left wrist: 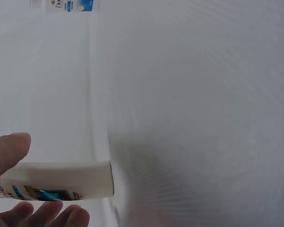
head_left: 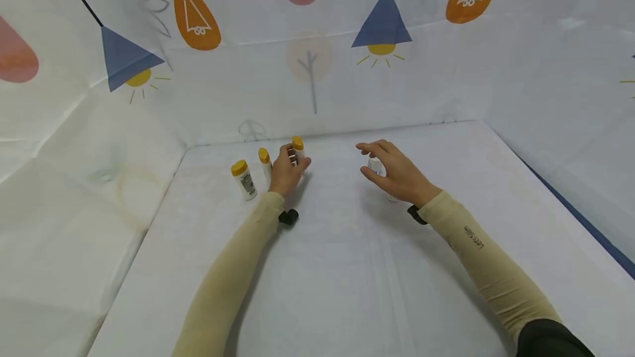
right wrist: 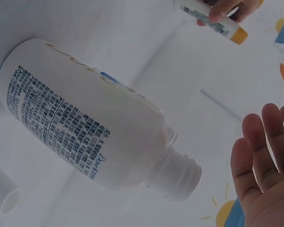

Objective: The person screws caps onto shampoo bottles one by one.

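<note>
Head view: toward twelve o'clock, the left hand [head_left: 286,172] is loosely curling its fingers round a slim bottle [head_left: 298,146], probably for steadying; at one o'clock, the right hand [head_left: 398,173] is hovering open, holding nothing, the capless bottle [right wrist: 97,118] standing unsupported nearby.

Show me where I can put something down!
The table is bare between the left sleeve and right sleeve, and right of the right sleeve. It's crowded where yellow-capped bottles stand beside the left hand, and at the uncapped bottle near the right hand.
</note>
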A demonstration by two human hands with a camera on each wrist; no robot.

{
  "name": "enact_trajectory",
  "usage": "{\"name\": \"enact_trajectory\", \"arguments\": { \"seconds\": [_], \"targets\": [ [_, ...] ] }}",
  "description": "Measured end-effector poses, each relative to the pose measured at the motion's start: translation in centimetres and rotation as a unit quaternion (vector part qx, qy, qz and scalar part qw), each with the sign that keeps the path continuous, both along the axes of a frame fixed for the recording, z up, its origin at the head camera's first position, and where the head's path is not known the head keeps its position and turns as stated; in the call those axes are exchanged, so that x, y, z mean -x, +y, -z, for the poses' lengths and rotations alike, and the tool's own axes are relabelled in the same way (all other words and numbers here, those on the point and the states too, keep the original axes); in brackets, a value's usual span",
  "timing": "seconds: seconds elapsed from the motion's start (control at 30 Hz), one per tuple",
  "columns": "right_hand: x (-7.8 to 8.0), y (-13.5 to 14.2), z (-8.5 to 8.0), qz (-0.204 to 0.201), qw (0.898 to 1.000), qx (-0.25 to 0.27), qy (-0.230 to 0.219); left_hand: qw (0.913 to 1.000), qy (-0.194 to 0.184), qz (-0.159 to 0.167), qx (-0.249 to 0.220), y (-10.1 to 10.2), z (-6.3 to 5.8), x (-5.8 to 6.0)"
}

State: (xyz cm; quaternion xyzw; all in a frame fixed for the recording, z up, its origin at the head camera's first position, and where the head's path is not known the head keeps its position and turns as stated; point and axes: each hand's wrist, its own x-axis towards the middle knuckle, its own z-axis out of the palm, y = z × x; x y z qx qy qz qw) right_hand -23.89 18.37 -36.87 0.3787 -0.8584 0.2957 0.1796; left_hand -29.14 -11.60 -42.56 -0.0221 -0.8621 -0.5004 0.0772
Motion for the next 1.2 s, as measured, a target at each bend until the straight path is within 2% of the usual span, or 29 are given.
{"name": "enact_trajectory", "arguments": {
  "seconds": [0.1,0.27,0.4,0.5,0.6,0.67,0.73,0.83,0.9,1.07,1.2],
  "targets": [
    [0.1,0.2,0.1,0.003,1.0,-0.005,0.013,0.9994,0.02,-0.004,0.029,0.2,-0.2,-0.2],
    [0.2,0.5,0.1,0.005,0.999,0.0,0.033,0.9949,0.073,-0.008,0.068,0.9,-0.8,-0.7],
    [0.3,0.7,0.0,0.006,0.999,0.006,0.034,0.9869,0.136,-0.013,0.087,1.5,-1.7,-1.4],
    [0.3,1.0,-0.1,0.013,0.999,0.01,0.028,0.973,0.209,-0.007,0.097,2.0,-2.3,-1.9],
    [0.4,1.5,-0.3,0.023,0.999,0.008,0.024,0.9535,0.283,0.013,0.104,2.7,-3.0,-2.4],
    [0.5,1.9,-0.5,0.03,0.999,0.009,0.024,0.9418,0.317,0.03,0.108,3.3,-3.4,-2.9],
    [0.6,2.5,-0.7,0.038,0.999,0.011,0.024,0.9337,0.337,0.05,0.109,3.9,-3.7,-3.3],
    [0.7,3.3,-1.1,0.053,0.998,0.018,0.012,0.9307,0.339,0.08,0.112,4.8,-3.9,-3.7],
    [0.7,3.9,-1.3,0.065,0.998,0.021,-0.002,0.9355,0.32,0.101,0.111,5.4,-3.9,-3.9],
    [0.5,5.5,-1.5,0.092,0.994,0.029,-0.051,0.9554,0.225,0.161,0.103,7.2,-3.1,-4.6],
    [0.2,6.8,-1.6,0.107,0.991,0.034,-0.079,0.9606,0.16,0.203,0.102,8.8,-2.3,-5.2]
  ]
}}
